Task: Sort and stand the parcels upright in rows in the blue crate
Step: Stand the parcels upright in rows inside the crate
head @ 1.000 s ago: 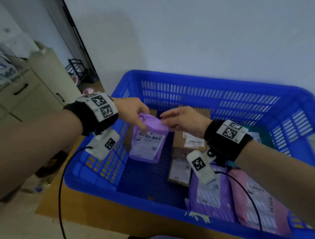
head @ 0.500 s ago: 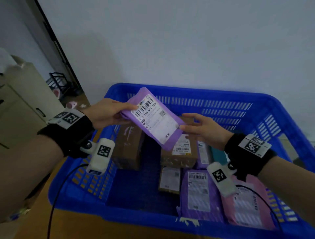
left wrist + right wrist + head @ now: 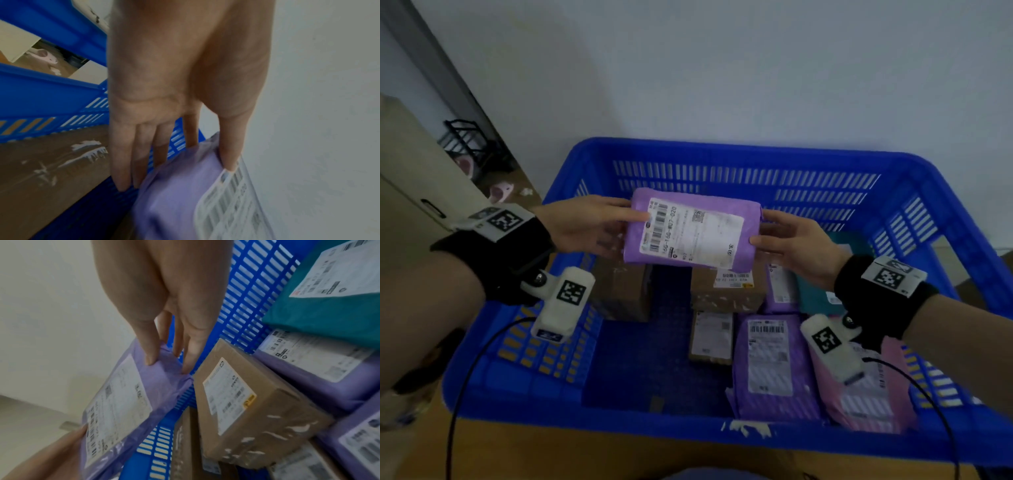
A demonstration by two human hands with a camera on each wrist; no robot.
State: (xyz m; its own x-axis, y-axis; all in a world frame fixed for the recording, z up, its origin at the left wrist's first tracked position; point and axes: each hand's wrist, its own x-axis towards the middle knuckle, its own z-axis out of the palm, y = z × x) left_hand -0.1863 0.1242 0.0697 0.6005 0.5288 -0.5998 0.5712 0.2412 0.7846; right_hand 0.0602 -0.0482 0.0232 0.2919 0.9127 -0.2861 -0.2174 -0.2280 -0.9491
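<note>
The purple parcel (image 3: 690, 230), tilted half a second ago, is now level above the blue crate (image 3: 945, 212), label up. The left hand (image 3: 582, 224) pinches its left end, thumb on the label; the right hand (image 3: 796, 245) now pinches the right end.

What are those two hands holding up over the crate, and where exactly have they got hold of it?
A purple parcel, held by its two short ends: left hand pinches the barcode end, right hand the opposite end.

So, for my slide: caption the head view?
Both hands hold a purple parcel above the blue crate.
</note>
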